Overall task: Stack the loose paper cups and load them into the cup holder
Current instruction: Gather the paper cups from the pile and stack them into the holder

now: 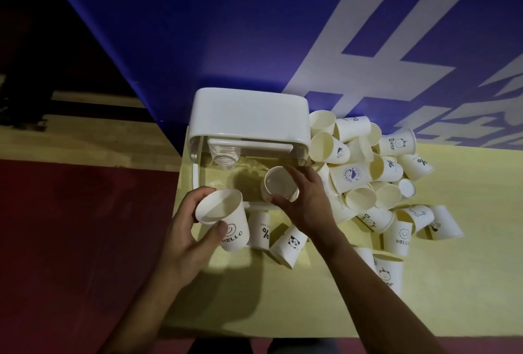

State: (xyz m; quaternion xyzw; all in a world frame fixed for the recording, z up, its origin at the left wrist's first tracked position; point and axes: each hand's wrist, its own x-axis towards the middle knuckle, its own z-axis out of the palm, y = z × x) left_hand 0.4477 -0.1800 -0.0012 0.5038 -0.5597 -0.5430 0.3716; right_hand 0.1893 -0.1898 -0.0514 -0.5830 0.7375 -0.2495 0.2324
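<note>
Cups (223,217) (278,183) gripped, one per hand, apparently over holder (249,118).

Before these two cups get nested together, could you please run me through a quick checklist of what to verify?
1. Left hand grips the HELLO cup: ok.
2. Right hand holds the second cup: ok.
3. Both cups open end up and empty: ok.
4. Cup holder within reach, clear cups already in it: ok.
5. Free slot for the paper stack: cannot tell.
6. Loose cup pile still unsorted: not ok.
</note>
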